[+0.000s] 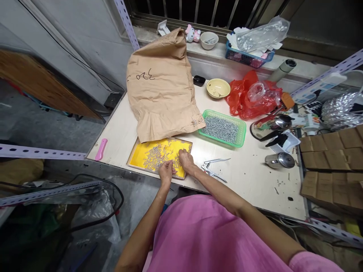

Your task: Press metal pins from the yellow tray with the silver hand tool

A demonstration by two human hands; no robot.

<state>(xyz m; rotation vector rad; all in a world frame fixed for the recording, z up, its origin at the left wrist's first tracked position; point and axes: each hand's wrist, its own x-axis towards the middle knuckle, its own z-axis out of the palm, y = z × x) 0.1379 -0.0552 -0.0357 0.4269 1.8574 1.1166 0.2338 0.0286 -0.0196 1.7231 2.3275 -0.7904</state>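
A yellow tray [138, 153] with a wooden rim lies at the table's near edge, strewn with several small metal pins [154, 154]. My left hand [166, 170] rests on the tray's near right corner, fingers curled and pinched on pins. My right hand [185, 159] sits just right of it on the tray's right side, fingers bent down onto the pins; what they hold is too small to make out. A green basket [240, 133] full of the same metal pins stands to the right behind the tray.
A big brown paper sack [161, 87] lies behind the tray. Metal pliers [212, 168] lie right of my hands. A pink knife [101, 149] rests at the left edge. A yellow bowl [217, 88], red plastic bag [244, 98], kettle lid [279, 160] and cardboard boxes [331, 162] fill the right.
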